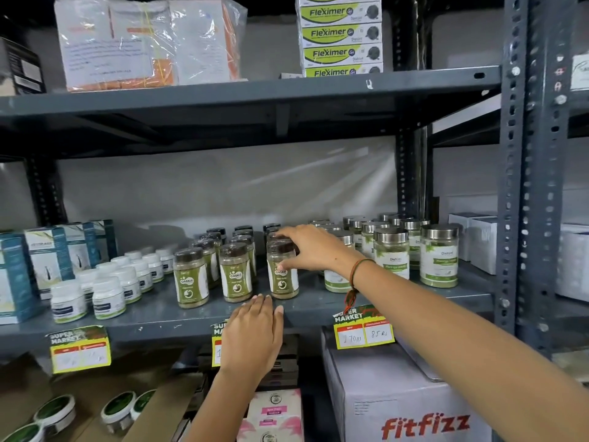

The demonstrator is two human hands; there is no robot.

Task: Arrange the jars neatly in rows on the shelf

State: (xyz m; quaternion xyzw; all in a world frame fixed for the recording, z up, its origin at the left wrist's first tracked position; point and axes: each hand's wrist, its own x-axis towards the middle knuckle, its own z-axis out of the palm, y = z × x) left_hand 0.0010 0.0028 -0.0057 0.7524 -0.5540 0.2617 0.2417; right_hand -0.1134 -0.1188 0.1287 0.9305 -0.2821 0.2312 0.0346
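Note:
Dark-lidded jars of green powder stand in three rows on the grey middle shelf [318, 309]. My right hand [307, 247] reaches in from the right and holds the front jar of the right row [282, 279], thumb on its label, fingers over the jars behind it. The front jars of the other rows [190, 277] [236, 272] stand to its left. My left hand [255, 333] lies flat with its fingertips on the shelf's front edge, holding nothing. Glass jars with steel lids [439, 255] stand in rows at the right.
Small white bottles [108, 296] and blue-and-white boxes [47, 256] fill the shelf's left. Price tags [363, 330] hang from its front lip. A white fitfizz carton [398, 393] and pink boxes sit below. A steel upright [529, 186] stands at the right.

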